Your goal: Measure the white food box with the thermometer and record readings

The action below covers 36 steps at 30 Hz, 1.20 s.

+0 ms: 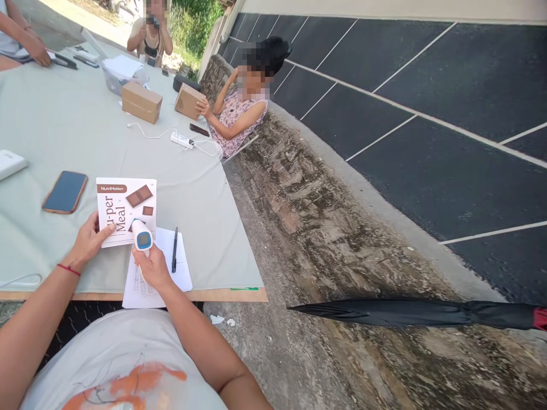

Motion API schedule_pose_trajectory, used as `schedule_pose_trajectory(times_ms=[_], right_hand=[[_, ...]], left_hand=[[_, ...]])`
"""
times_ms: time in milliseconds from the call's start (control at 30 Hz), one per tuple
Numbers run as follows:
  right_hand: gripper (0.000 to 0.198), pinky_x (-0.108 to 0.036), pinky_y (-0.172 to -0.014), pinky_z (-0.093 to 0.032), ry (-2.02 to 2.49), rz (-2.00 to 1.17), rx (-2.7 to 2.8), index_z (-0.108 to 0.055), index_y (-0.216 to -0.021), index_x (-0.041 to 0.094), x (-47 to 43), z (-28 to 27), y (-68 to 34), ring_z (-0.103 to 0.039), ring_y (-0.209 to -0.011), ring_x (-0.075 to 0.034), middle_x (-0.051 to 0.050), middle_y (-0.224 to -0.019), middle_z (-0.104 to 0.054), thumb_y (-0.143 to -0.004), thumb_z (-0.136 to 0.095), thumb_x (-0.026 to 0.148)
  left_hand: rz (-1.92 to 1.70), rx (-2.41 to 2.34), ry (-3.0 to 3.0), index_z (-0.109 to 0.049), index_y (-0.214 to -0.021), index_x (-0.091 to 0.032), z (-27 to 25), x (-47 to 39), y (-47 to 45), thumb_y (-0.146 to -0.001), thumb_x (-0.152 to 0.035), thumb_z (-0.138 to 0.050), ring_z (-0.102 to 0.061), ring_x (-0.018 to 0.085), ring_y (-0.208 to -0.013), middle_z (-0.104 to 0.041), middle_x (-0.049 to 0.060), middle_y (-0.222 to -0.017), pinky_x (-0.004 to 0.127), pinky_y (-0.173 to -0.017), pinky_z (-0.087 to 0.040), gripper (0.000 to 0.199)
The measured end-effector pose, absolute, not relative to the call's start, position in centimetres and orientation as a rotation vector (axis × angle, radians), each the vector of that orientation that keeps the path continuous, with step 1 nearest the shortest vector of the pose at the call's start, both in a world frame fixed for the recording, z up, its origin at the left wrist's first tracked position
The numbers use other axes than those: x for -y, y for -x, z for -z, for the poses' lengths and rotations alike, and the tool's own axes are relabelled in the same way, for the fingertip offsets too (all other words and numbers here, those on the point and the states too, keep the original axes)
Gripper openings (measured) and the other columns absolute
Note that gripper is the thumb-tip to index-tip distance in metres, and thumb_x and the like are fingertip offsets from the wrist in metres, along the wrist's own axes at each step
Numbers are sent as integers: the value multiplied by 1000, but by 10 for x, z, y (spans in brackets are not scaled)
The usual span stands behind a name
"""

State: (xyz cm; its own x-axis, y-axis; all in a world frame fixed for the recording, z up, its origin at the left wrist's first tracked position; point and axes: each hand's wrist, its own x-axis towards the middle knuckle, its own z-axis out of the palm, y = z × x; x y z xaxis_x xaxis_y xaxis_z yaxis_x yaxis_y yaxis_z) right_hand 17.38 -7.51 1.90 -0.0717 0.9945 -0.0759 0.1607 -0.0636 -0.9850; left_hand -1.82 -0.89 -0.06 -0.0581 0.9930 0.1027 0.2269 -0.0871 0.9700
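My left hand [92, 236] grips the left edge of a white and brown food box [111, 213], printed "NutriMotion" and "Meal", its front tilted up towards me. In my right hand [152, 266] is a white infrared thermometer [142, 236] with a blue-rimmed screen; its front end points at the box and overlaps it in view. I cannot tell whether the two touch. Beneath my right hand lie written paper sheets [183, 265], with a black pen [175, 249] on them. A phone in an orange-brown case [65, 192] rests on the table to the left.
The cloth-covered table [205, 210] holds a cardboard box [142, 102], a power strip [182, 140] and a plastic tub [113, 82]. A seated person [239, 117] holds another cardboard box [188, 101]. Other people sit at the far end. A folded black umbrella [384, 313] juts in from the right.
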Motion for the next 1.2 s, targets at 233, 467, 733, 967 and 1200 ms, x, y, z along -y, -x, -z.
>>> schedule_pose_trajectory(times_ms=[233, 467, 733, 967, 1200], right_hand=[[27, -30, -67, -44, 1352, -1222, 1389, -51, -73, 23, 76, -16, -174, -52, -67, -17, 2, -64, -54, -81, -52, 49], [21, -31, -70, -47, 1353, -1283, 1320, -54, -76, 23, 78, -16, -176, -55, -71, -18, 3, -66, -55, -78, -57, 44], [27, -29, -71, -48, 1168, -1386, 1317, -58, -86, 22, 84, -17, -185, -54, -75, -17, 1, -78, -60, -77, -62, 47], [37, -28, -69, -45, 1161, -1354, 1131, -61, -89, 20, 89, -27, -187, -50, -71, -16, 0, -76, -58, -69, -67, 51], [38, -30, -73, -48, 1129, -1309, 1092, -65, -97, 20, 93, -34, -193, -56, -77, -18, -1, -83, -64, -70, -69, 46]], left_hand=[[-1205, -1376, -1425, -58, -126, -15, -5, 11, 16, -68, -70, -73, -64, 38, -113, -68, 16, -124, 54, -97, -52, 81], [-1208, -1416, -1506, -60, -125, -19, -9, 14, 16, -68, -70, -71, -66, 36, -106, -70, 13, -120, 51, -94, -54, 77], [-1180, -1473, -1513, -59, -121, -16, -4, 11, 18, -69, -72, -69, -66, 35, -105, -70, 15, -118, 51, -93, -53, 78], [-1179, -1478, -1497, -58, -123, -13, -2, 12, 20, -69, -71, -69, -63, 37, -108, -67, 18, -121, 54, -95, -50, 80], [-1434, -1470, -1454, -54, -123, -20, -3, 14, 22, -71, -63, -71, -64, 33, -107, -65, 12, -122, 45, -86, -55, 70]])
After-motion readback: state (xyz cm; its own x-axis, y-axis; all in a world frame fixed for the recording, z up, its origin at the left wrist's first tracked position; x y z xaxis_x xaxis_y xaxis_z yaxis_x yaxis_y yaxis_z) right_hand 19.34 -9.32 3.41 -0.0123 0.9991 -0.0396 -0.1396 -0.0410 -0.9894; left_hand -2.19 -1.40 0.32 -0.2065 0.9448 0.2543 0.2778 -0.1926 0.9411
